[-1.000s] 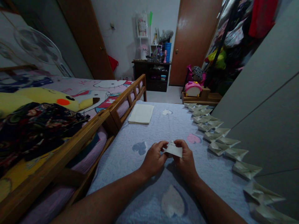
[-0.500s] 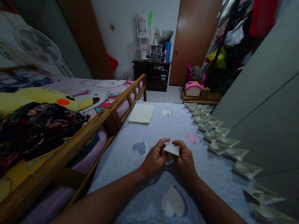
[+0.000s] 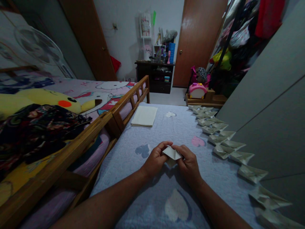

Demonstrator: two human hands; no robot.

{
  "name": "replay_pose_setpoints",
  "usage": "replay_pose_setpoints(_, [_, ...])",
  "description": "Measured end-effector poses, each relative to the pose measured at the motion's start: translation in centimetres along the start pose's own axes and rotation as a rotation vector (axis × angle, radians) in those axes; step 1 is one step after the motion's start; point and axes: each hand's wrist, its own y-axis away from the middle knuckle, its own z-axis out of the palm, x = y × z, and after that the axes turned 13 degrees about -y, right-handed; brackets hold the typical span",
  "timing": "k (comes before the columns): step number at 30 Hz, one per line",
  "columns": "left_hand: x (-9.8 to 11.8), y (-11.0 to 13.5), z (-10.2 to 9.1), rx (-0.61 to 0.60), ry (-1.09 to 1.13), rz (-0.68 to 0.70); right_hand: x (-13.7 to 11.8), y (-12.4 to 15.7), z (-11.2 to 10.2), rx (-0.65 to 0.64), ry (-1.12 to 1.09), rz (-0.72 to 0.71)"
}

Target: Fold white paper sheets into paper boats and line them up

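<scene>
A small piece of folded white paper is held between my two hands, above the bed cover with its heart pattern. Its upper flap slants toward me and a pointed part hangs below. My left hand pinches the left side, thumb in front and fingers behind. My right hand grips the right side in much the same way. Both sets of fingertips partly hide the paper's edges. Further off on the bed lies a stack of flat pale paper sheets.
Several folded paper boats stand in a line along the right side of the bed cover, beside a pale cabinet. A wooden bed rail runs along the left. Beyond it lies a yellow plush toy.
The paper's upper flap has changed from a flat, four-sided face to a creased, pointed shape. My fingers have shifted slightly around it; the stack and boats stay where they were.
</scene>
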Motion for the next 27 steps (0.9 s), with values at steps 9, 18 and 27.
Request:
replay_pose_setpoints(9, [-0.1, 0.0, -1.3, -0.085, -0.089, 0.027, -0.3, 0.0, -0.2, -0.020, 0.025, -0.022])
replay_pose_setpoints(18, [0.1, -0.3, -1.3, -0.092, 0.047, -0.056, -0.5, -0.2, 0.0, 0.056, -0.121, 0.198])
replay_pose_setpoints(27, [-0.4, -0.7, -1.8, -0.225, 0.229, -0.151, -0.9, -0.4, -0.1, 0.027, -0.233, 0.387])
